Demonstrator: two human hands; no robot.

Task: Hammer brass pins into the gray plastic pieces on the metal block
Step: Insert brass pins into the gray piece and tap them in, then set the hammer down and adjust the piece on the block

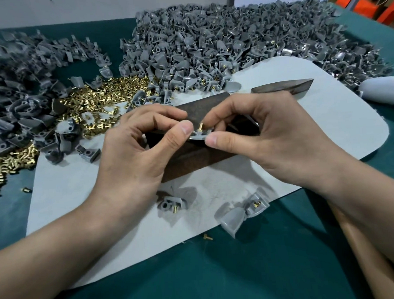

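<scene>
A dark rusty metal block (192, 158) lies in the middle of a white mat (315, 130). Above it a small gray plastic piece (199, 135) carries an upright brass pin (200, 127). My left hand (141, 142) pinches the piece from the left with thumb and forefinger. My right hand (265, 128) grips its right side, the thumb under its edge. A dark metal hammer head (283, 88) lies on the mat behind my right hand, with a pale handle (383, 89) at the right edge.
A big heap of gray pieces (220, 39) fills the back of the green table, with another heap (15, 96) at the left. Loose brass pins (103, 97) spread left of the block. Two pinned pieces (171, 204) (241, 211) lie near the mat's front edge.
</scene>
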